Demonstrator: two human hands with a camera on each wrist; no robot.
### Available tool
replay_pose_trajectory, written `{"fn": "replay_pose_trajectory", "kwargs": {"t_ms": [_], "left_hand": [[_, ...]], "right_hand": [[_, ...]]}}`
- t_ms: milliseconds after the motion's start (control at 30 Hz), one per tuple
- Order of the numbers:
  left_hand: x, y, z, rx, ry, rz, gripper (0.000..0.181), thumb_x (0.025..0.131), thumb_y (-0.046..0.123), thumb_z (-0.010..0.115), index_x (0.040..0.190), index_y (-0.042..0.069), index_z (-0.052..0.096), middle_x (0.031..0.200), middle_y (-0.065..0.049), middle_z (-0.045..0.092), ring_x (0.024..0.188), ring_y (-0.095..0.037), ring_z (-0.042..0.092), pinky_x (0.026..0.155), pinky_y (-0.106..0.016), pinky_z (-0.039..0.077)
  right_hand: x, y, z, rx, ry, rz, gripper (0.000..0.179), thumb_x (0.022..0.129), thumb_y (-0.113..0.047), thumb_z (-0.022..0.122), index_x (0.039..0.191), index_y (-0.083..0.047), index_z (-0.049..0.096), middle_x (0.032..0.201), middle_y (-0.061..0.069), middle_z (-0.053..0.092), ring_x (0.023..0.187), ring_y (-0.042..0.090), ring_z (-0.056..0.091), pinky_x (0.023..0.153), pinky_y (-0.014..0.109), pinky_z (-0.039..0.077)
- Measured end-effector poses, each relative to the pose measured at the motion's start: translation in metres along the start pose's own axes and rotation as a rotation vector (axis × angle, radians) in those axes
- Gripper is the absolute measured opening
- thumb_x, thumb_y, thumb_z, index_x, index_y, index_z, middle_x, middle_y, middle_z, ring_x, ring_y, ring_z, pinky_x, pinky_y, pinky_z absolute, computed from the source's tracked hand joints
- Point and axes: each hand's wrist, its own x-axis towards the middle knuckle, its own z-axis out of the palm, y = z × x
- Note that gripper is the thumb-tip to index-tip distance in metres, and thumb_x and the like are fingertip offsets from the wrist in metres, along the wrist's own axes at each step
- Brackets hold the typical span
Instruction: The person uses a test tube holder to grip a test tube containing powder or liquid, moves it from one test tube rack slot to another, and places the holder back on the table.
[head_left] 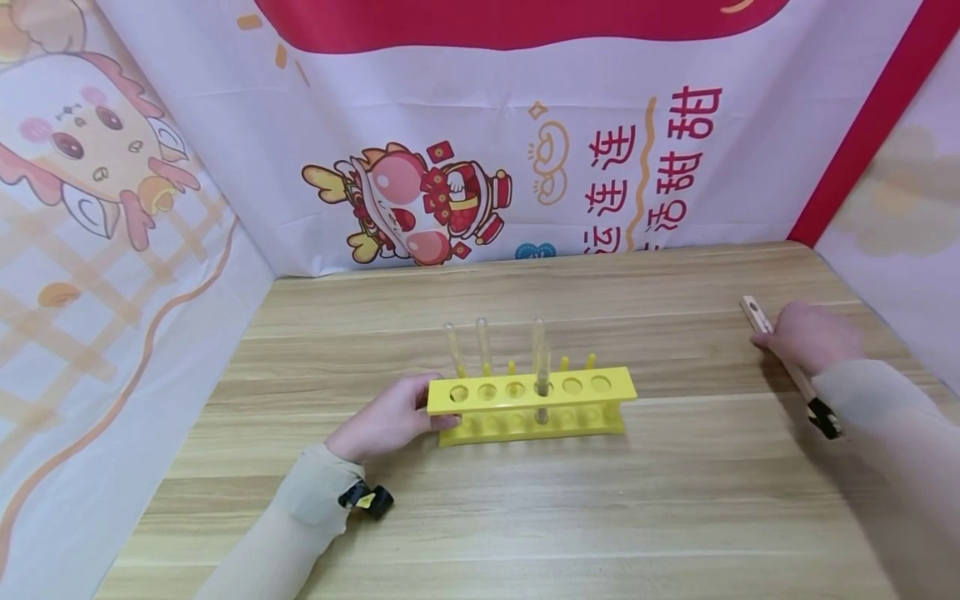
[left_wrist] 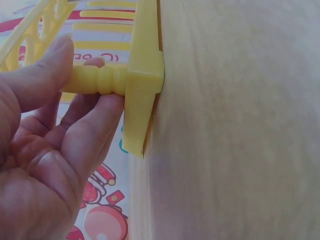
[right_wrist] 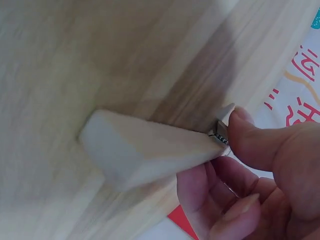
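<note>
A yellow test tube rack (head_left: 525,401) stands on the table, and my left hand (head_left: 396,417) grips its left end. In the left wrist view, thumb and fingers close around the rack's yellow end post (left_wrist: 95,80). Two clear test tubes (head_left: 483,346) rise behind the rack's left half, over its pegs. Another clear tube (head_left: 542,379) passes down through the fourth hole; whether a further one overlaps behind it is hard to tell. Far to the right, my right hand (head_left: 817,337) pinches a wooden test tube clamp (right_wrist: 145,150), its metal spring (right_wrist: 219,132) beside the thumb.
The wood-grain table (head_left: 525,517) runs back to a printed white cloth (head_left: 450,100) hanging behind it. More printed cloth (head_left: 112,275) hangs along the left side, and another (head_left: 900,167) on the right. Bare yellow pegs (head_left: 592,361) stick up behind the rack's right half.
</note>
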Motion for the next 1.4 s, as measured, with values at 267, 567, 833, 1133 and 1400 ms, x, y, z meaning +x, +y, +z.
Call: {"fn": "replay_pose_trajectory", "kwargs": {"t_ms": [267, 567, 833, 1133, 1400], "left_hand": [[0.001, 0.000, 0.000, -0.010, -0.003, -0.008, 0.026, 0.091, 0.021, 0.074, 0.116, 0.021, 0.066, 0.117, 0.008, 0.067, 0.108, -0.014, 0.061, 0.096, -0.043, 0.047], [0.002, -0.002, -0.001, 0.001, -0.002, -0.010, 0.026, 0.091, 0.020, 0.073, 0.116, 0.021, 0.065, 0.116, 0.008, 0.067, 0.107, -0.013, 0.061, 0.096, -0.042, 0.047], [0.003, -0.003, -0.001, 0.009, 0.000, -0.005, 0.026, 0.091, 0.021, 0.073, 0.116, 0.022, 0.066, 0.117, 0.008, 0.067, 0.106, -0.014, 0.061, 0.096, -0.042, 0.047], [0.001, -0.003, -0.001, 0.003, -0.002, -0.004, 0.025, 0.091, 0.020, 0.073, 0.115, 0.020, 0.066, 0.117, 0.007, 0.067, 0.107, -0.013, 0.061, 0.096, -0.042, 0.047], [-0.002, -0.007, -0.004, 0.012, 0.016, 0.003, 0.027, 0.090, 0.018, 0.074, 0.116, 0.021, 0.066, 0.118, 0.007, 0.066, 0.109, -0.014, 0.061, 0.097, -0.043, 0.047]], "right_hand": [[0.000, -0.001, 0.002, 0.003, 0.032, 0.032, 0.043, 0.090, -0.038, 0.069, 0.062, -0.010, 0.053, 0.060, 0.009, 0.049, 0.056, 0.028, 0.048, 0.045, 0.041, 0.039], [0.000, 0.002, 0.007, 0.008, 0.026, 0.059, 0.047, 0.091, -0.043, 0.067, 0.060, -0.011, 0.052, 0.060, 0.009, 0.048, 0.056, 0.026, 0.047, 0.046, 0.039, 0.039], [-0.001, 0.004, 0.005, 0.023, -0.003, 0.032, 0.046, 0.092, -0.045, 0.064, 0.064, -0.010, 0.055, 0.062, 0.009, 0.049, 0.056, 0.026, 0.048, 0.047, 0.038, 0.038], [-0.004, 0.006, -0.003, 0.043, -0.055, -0.003, 0.048, 0.093, -0.050, 0.061, 0.079, -0.005, 0.066, 0.068, 0.009, 0.057, 0.061, 0.026, 0.052, 0.048, 0.038, 0.040], [-0.009, -0.026, -0.021, 0.021, 0.078, -0.129, 0.070, 0.093, -0.060, 0.056, 0.118, 0.006, 0.062, 0.107, 0.030, 0.064, 0.085, 0.042, 0.060, 0.065, 0.055, 0.048]]}}
